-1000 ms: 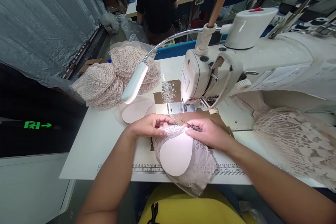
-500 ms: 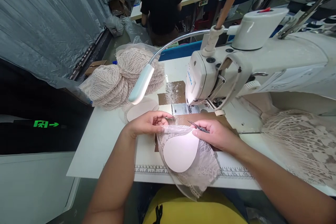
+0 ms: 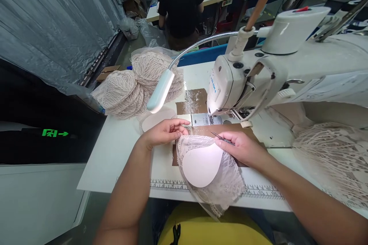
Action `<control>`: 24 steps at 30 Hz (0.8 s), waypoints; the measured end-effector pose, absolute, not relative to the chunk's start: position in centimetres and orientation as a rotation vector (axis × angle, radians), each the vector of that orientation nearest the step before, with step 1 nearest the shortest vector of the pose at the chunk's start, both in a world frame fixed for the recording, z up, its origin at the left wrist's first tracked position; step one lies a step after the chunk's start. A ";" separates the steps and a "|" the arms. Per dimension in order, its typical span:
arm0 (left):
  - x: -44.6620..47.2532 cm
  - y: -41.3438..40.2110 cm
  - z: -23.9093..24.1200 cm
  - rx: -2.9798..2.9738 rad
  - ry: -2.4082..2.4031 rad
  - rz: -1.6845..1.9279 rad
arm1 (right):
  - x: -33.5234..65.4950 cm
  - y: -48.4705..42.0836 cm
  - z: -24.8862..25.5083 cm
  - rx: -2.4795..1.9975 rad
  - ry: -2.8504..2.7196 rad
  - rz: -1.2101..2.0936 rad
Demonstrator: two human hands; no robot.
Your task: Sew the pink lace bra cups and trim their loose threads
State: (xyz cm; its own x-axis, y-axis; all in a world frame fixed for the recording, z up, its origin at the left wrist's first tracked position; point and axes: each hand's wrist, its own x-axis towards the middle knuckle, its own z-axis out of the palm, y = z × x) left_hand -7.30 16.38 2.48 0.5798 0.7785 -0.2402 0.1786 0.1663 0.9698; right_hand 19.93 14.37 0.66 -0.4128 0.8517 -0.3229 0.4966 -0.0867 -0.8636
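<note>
A pale pink foam cup point(image 3: 201, 164) lies on a piece of beige lace point(image 3: 225, 185) at the table's front edge, just before the sewing machine's needle point(image 3: 213, 116). My left hand point(image 3: 163, 132) pinches the lace's upper left edge with curled fingers. My right hand point(image 3: 243, 147) presses on the cup's upper right edge and holds small metal snips point(image 3: 221, 138) whose tips point left towards the needle.
A white sewing machine point(image 3: 258, 80) fills the right side, with a gooseneck lamp point(image 3: 161, 90) over the table point(image 3: 120, 149). Stacked lace cups point(image 3: 135, 84) sit at the back left, more lace point(image 3: 333, 153) at right. A person in black stands at a far bench.
The view has drifted so that everything sits slightly more to the right. My left hand's fingers have lifted a little off the lace edge; the cup and lace stay between my hands.
</note>
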 end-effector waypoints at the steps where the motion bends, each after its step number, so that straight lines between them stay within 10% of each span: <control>1: -7.3 16.4 2.6 1.371 0.909 0.533 | 20.0 14.4 0.6 -1.472 -1.858 1.511; 24: -4.8 15.4 1.9 1.591 1.093 0.547 | 19.9 14.8 0.6 -1.409 -2.010 1.318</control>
